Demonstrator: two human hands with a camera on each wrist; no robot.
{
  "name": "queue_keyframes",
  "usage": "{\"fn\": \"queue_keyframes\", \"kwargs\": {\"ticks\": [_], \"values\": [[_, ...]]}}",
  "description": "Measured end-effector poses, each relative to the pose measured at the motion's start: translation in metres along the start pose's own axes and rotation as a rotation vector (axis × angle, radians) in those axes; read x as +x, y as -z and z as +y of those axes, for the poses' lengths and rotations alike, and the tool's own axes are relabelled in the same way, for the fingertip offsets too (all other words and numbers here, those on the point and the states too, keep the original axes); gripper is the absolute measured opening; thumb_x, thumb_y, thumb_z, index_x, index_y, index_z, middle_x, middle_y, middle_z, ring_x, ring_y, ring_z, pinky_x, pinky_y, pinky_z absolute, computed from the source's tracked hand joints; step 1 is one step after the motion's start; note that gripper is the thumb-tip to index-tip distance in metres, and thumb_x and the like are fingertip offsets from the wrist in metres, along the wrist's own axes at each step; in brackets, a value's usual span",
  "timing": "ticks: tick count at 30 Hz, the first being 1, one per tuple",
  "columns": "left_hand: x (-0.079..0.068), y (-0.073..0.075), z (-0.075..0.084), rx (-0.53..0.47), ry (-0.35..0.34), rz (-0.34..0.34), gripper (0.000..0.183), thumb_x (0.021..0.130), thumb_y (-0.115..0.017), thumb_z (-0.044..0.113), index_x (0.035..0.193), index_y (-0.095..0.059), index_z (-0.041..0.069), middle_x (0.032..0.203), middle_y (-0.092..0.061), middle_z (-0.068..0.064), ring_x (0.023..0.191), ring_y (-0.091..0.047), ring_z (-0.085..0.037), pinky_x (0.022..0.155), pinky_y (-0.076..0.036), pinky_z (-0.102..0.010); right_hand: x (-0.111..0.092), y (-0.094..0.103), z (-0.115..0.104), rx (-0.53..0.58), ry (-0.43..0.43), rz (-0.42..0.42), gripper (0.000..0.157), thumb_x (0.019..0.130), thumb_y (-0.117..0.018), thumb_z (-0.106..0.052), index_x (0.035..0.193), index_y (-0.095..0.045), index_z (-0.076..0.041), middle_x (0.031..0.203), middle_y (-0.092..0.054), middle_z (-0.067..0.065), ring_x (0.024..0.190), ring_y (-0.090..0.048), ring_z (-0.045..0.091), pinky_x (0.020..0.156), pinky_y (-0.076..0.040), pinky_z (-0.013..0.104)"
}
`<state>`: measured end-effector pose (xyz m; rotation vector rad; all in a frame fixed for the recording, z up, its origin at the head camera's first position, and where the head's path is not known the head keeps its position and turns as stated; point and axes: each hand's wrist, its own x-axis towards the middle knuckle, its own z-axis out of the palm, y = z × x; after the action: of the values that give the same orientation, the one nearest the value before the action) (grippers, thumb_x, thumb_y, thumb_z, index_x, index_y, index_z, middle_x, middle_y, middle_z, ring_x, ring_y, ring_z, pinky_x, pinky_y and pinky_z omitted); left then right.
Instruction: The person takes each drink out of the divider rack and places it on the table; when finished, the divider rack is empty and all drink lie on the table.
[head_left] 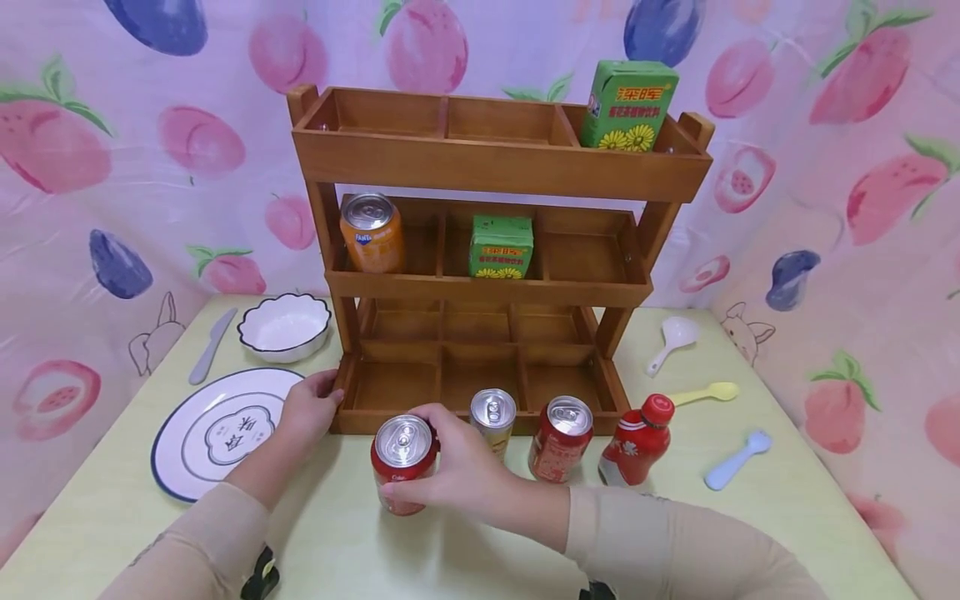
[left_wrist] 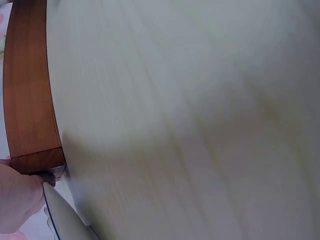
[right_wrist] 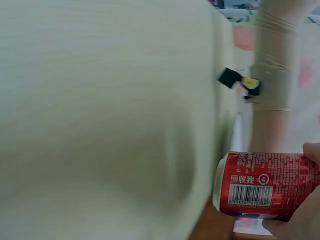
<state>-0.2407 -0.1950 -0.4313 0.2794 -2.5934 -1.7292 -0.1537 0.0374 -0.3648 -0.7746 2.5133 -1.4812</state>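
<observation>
- We're seeing the right hand (head_left: 465, 468) gripping a red Coke can (head_left: 402, 468); thumb is crossing its near side, index finger is curling behind the rim, other fingers are hiding.
- The can is sitting left of the palm, inside the grasp, long axis running roughly upright, lid up; we're not able to tell whether its base is touching the table (head_left: 480, 558).
- Key relation: the can is standing just in front of the wooden rack (head_left: 487, 290), near its left end; the bottom-left compartment (head_left: 396, 387) is lying directly behind it, past the front rail.
- Left hand (head_left: 307, 414) is touching the rack's left front corner, nearer that compartment but holding no can; we aren't able to tell if its fingers are pinching the wood.
- Right of the grip, a gold can (head_left: 492, 410), second red can (head_left: 558, 442) and red bottle (head_left: 637, 446) are lining up along the rail.
</observation>
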Motion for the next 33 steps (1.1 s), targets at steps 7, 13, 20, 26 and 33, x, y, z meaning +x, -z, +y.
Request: {"fn": "queue_keyframes", "kwargs": {"ticks": [7, 13, 20, 26, 33], "values": [[-0.002, -0.001, 0.000, 0.009, -0.011, 0.011, 0.042, 0.091, -0.045, 0.002, 0.131, -0.037, -0.008, 0.129, -0.042, -0.026, 0.119, -0.039, -0.033, 0.098, -0.033, -0.041, 0.010, -0.022, 0.017, -0.073, -0.108, 0.035, 0.072, 0.061, -0.081, -0.037, 0.118, -0.043, -0.014, 0.102, -0.055, -0.009, 0.092, -0.054, 0.005, 0.081, -0.046, 0.025], [-0.003, -0.002, 0.003, -0.010, -0.001, 0.013, 0.042, 0.091, -0.044, 0.002, 0.131, -0.037, -0.007, 0.129, -0.042, -0.025, 0.118, -0.040, -0.033, 0.098, -0.033, -0.041, 0.018, -0.028, 0.024, -0.081, -0.125, 0.090, 0.072, 0.061, -0.081, -0.036, 0.118, -0.043, -0.014, 0.105, -0.054, -0.006, 0.095, -0.053, 0.009, 0.081, -0.046, 0.027], [-0.006, -0.003, 0.006, -0.006, -0.003, 0.006, 0.042, 0.091, -0.044, 0.002, 0.131, -0.036, -0.009, 0.129, -0.041, -0.027, 0.119, -0.039, -0.034, 0.099, -0.033, -0.041, 0.023, -0.027, 0.031, -0.098, -0.102, 0.113, 0.071, 0.061, -0.082, -0.032, 0.117, -0.043, -0.012, 0.106, -0.055, -0.003, 0.096, -0.054, 0.011, 0.083, -0.046, 0.028], [-0.005, -0.001, 0.007, -0.011, 0.018, 0.006, 0.043, 0.091, -0.044, 0.001, 0.132, -0.035, -0.007, 0.131, -0.040, -0.026, 0.120, -0.037, -0.034, 0.099, -0.032, -0.041, 0.022, -0.017, 0.023, -0.123, -0.119, 0.062, 0.082, 0.061, -0.081, -0.034, 0.127, -0.038, -0.012, 0.114, -0.052, -0.002, 0.102, -0.051, 0.012, 0.087, -0.044, 0.031], [-0.003, -0.001, 0.004, -0.012, 0.027, 0.004, 0.043, 0.092, -0.044, 0.002, 0.133, -0.035, -0.006, 0.132, -0.039, -0.024, 0.121, -0.036, -0.033, 0.099, -0.031, -0.041, 0.018, 0.041, -0.026, -0.097, 0.161, 0.115, 0.080, 0.069, -0.075, -0.037, 0.134, -0.033, -0.015, 0.135, -0.039, -0.007, 0.123, -0.034, 0.008, 0.099, -0.032, 0.030]]}}
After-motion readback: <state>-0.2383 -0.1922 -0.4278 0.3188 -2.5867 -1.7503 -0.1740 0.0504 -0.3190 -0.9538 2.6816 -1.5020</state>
